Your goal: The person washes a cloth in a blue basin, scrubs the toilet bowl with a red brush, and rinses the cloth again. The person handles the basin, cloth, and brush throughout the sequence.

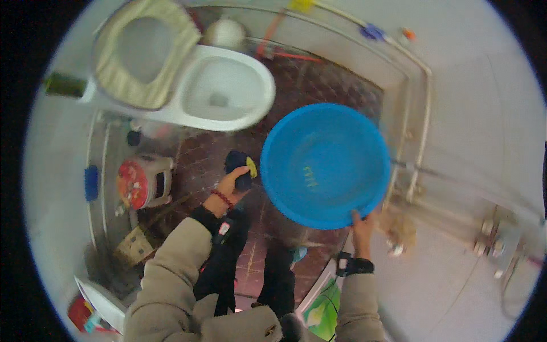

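Observation:
A large round blue basin (325, 162) is right of centre over the dark red floor, its hollow side facing me. Its near right rim is gripped by my right hand (362, 231), thumb over the edge. To the left of the basin, my left hand (229, 187) is closed around a dark bundle with a yellow patch (239, 164), which looks like cloth; blur hides its exact kind. A red bead bracelet (222, 198) circles my left wrist. Black bands sit at both cuffs.
A white toilet (250, 117) with a padded seat cover stands at the far left, lid raised. Below it is a small stool (149, 181) with a red top. Pipes (426, 114) run along the right wall towards a tap fitting (496, 245). A green picture panel (323, 305) lies near my feet.

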Tool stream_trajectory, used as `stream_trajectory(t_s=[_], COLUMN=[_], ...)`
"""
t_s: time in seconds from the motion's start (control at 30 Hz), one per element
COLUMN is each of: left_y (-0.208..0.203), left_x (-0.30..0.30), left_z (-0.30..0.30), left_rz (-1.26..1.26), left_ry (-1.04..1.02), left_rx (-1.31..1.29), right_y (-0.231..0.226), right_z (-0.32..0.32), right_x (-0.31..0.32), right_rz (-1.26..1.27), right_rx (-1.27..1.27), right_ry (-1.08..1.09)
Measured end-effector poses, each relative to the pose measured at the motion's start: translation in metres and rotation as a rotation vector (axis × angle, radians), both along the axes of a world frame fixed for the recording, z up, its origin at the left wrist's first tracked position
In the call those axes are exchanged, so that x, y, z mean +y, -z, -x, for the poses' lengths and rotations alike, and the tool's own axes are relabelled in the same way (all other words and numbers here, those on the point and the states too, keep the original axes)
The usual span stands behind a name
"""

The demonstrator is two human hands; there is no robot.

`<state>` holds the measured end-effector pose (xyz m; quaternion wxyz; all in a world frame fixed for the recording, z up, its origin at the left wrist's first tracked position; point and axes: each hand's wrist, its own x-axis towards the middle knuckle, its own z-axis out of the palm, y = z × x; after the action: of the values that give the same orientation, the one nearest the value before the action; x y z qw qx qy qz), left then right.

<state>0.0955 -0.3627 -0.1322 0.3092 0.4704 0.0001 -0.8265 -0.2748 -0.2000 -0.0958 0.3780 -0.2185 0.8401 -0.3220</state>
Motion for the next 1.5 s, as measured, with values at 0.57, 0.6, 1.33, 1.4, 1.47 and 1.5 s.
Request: stream_trajectory(t_s=[0.57,0.6,1.33,1.4,1.47,1.5], left_y=[0.148,0.150,0.098,0.091,0.085,0.082], left_x=[0.246,0.252,0.338,0.340,0.339,0.337], left_z=[0.222,0.227,0.280,0.282,0.287,0.288], left_rz=[-0.227,-0.250,-0.291,-0.298,-0.278,-0.272], left_ry=[0.663,0.664,0.533,0.557,0.597,0.596], left_rx=[-0.208,-0.231,-0.376,-0.439,-0.380,-0.383], right_y=[0.304,0.308,-0.011,-0.001,0.000,-0.002], right_z=[0.017,0.014,0.194,0.197,0.199,0.200], right_x=[0.292,0.301,0.182,0.186,0.188,0.189], right_rz=[-0.136,-0.156,-0.025,0.053,0.062,0.054], right_rx=[-1.122,-1.003,0.863,0.859,0.810,0.774], right_ry=[0.765,0.697,-0.311,-0.328,-0.342,-0.354])
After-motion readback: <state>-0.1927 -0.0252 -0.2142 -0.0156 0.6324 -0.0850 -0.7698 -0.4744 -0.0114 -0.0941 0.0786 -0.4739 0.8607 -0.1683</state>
